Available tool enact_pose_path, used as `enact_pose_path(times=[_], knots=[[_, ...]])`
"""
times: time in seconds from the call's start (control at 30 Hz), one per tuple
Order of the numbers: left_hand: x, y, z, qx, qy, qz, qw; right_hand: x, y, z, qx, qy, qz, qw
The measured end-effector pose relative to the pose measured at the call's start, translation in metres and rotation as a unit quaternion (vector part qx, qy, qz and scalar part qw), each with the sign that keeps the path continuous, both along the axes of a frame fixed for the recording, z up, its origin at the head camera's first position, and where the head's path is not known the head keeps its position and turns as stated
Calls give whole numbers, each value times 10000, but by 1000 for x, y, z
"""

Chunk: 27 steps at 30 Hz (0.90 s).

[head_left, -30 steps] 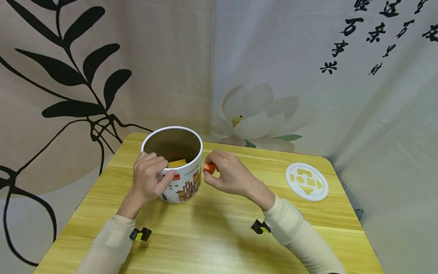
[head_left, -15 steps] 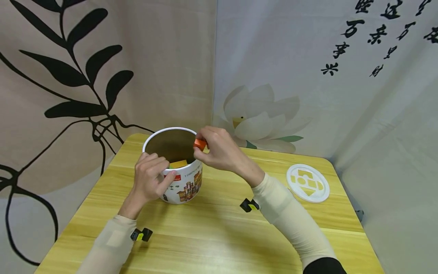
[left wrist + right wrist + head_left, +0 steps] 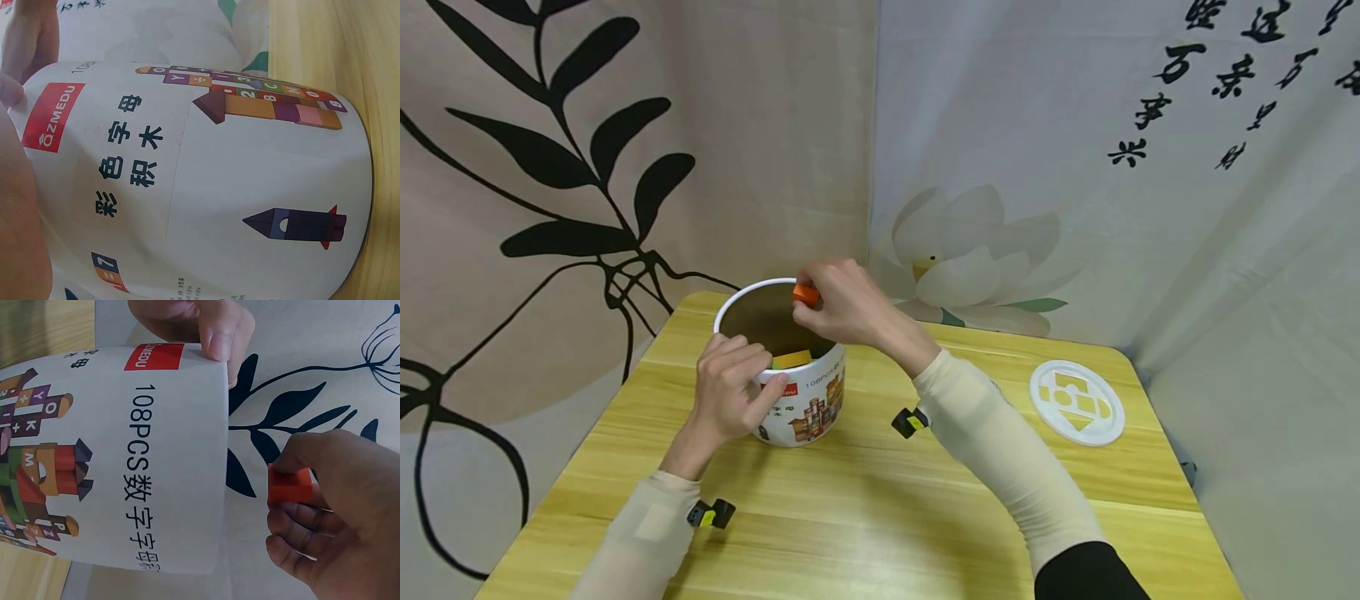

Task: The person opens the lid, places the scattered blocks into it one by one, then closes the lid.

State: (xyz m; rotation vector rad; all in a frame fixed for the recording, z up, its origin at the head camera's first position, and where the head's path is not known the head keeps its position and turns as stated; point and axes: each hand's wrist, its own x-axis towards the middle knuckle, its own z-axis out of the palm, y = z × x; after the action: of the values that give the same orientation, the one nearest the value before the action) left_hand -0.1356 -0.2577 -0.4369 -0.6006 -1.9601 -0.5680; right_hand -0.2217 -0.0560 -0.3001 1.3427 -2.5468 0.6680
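A white printed bucket (image 3: 801, 404) of toy blocks stands near the table's back left, its mouth facing up. My left hand (image 3: 727, 387) grips its near rim, thumb outside and fingers over the edge. Between the thumb and fingers of my right hand (image 3: 850, 308) is a small orange-red block (image 3: 806, 294), held over the right side of the bucket's mouth. The right wrist view shows that block (image 3: 290, 484) pinched beside the rim. Inside the bucket a yellow block (image 3: 792, 360) shows; the rest of the contents is hidden behind the near wall.
A round white lid (image 3: 1077, 402) with cut-out shapes lies at the right of the wooden table (image 3: 850, 517). Printed curtains (image 3: 775, 150) hang right behind the table's back edge.
My right hand has carried the orange-red block up and left, from beside the bucket to over its mouth. My left hand keeps its grip on the rim.
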Motion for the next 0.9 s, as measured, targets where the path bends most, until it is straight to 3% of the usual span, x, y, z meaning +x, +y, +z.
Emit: enact_pose_path(times=[0.43,0.73,0.9], knots=[[1,1,0,22,58,-65,10000,-10,-28,-8,759,-180,37,9969],[1,2,0,21,12,-76,10000,-12,-30,-16,584,-557,108,9967],[1,1,1,20,24,-46,10000,-12,-25,-20,716,-462,277,9960]])
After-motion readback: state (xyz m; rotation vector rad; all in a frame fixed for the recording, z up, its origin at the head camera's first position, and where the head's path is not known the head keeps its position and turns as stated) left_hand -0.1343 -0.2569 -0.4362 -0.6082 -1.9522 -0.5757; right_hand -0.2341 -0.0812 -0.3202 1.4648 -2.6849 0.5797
